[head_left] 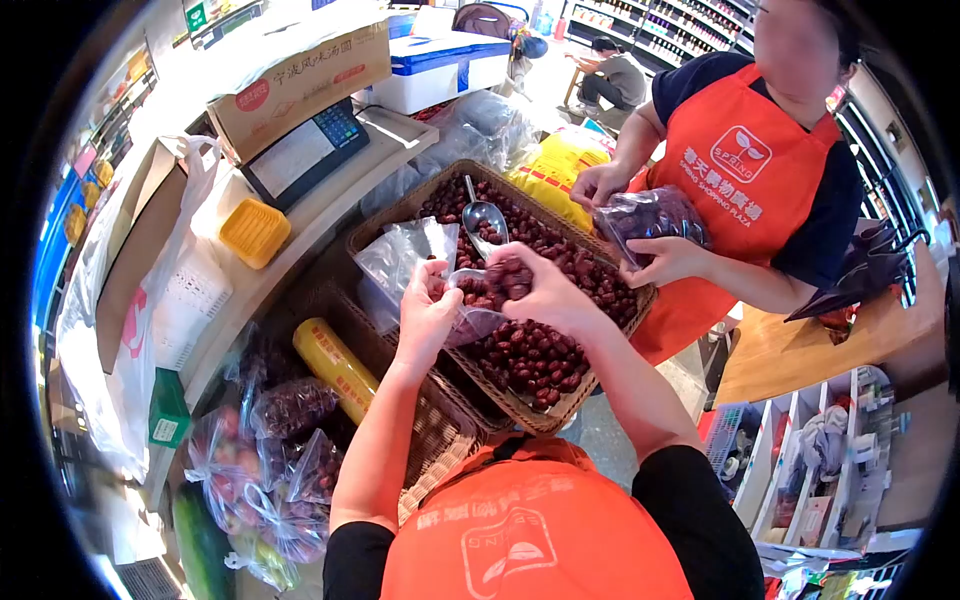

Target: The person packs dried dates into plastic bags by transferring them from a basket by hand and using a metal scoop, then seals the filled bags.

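Co-worker's orange apron (pixel 745 200) reads "SPRING SHOPPING PLAZA" under a "SPRING" logo (pixel 741 155), plus Chinese lettering. The cardboard box (pixel 300 90) says 宁波风味汤圆. The wearer's apron (pixel 530 530) shows "SPRING" too.

Yellow tray (pixel 255 233) on counter (pixel 215 310) to my left, near scale (pixel 310 155) with cardboard box (pixel 305 85) right behind it. Blue-lidded white foam box (pixel 440 75) farther back. Green cucumber-looking thing (pixel 200 540) down low, bagged fruit (pixel 250 480) beside it. Divided white bin (pixel 810 465) off to my right, under wooden table (pixel 830 345).

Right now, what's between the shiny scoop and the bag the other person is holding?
Dark red fruits, then the basket's rim, lie between the scoop and that bag. The head view shows it.
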`<state>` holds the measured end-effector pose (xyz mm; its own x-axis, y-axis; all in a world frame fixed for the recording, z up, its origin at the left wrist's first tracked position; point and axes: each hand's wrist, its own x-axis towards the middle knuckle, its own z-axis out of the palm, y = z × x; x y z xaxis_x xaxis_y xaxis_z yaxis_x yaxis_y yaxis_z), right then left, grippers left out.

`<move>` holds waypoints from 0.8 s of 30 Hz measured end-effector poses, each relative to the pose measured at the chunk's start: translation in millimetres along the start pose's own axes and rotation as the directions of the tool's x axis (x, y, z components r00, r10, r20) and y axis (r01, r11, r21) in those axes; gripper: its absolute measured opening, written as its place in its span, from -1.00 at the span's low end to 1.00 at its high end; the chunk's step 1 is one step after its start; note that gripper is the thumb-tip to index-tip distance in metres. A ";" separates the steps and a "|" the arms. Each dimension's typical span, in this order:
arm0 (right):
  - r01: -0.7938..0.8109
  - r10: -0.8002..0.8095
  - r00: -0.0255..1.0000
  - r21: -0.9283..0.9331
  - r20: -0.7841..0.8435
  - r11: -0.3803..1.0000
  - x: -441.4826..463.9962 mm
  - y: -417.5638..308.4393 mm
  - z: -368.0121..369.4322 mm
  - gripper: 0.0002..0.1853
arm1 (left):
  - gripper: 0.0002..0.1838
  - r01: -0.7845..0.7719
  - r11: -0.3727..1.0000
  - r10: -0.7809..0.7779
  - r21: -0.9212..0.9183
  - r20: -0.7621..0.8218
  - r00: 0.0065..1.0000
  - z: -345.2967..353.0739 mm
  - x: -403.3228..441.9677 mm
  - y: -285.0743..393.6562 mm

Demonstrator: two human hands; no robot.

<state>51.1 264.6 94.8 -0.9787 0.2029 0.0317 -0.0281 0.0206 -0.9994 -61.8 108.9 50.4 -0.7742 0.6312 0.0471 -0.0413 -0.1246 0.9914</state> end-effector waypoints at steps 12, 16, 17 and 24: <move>0.243 -0.281 0.959 -0.570 0.022 0.785 31.3 22.6 13.8 -0.40 | -0.62 0.025 0.999 -0.026 -0.041 -0.008 1.000 -2.7 2.2 4.5; 0.308 -0.349 0.935 -0.644 0.069 0.700 29.6 23.9 9.4 -0.43 | -0.62 0.014 0.996 -0.015 -0.083 -0.007 1.000 -4.6 6.1 0.7; 0.305 -0.345 0.936 -0.655 0.071 0.692 29.1 23.4 9.4 -0.46 | -0.62 0.022 0.995 -0.024 -0.094 -0.012 1.000 -4.1 5.5 4.0; 0.282 -0.304 0.952 -0.422 0.016 0.861 28.8 27.4 7.4 -0.66 | -0.64 0.019 0.996 -0.024 -0.083 -0.054 0.998 -12.1 5.7 5.6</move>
<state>20.6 263.8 68.2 -0.9268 0.1715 0.3342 -0.2147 0.4884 -0.8458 -74.1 102.5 54.7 -0.8061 0.5915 0.0169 -0.1086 -0.1760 0.9784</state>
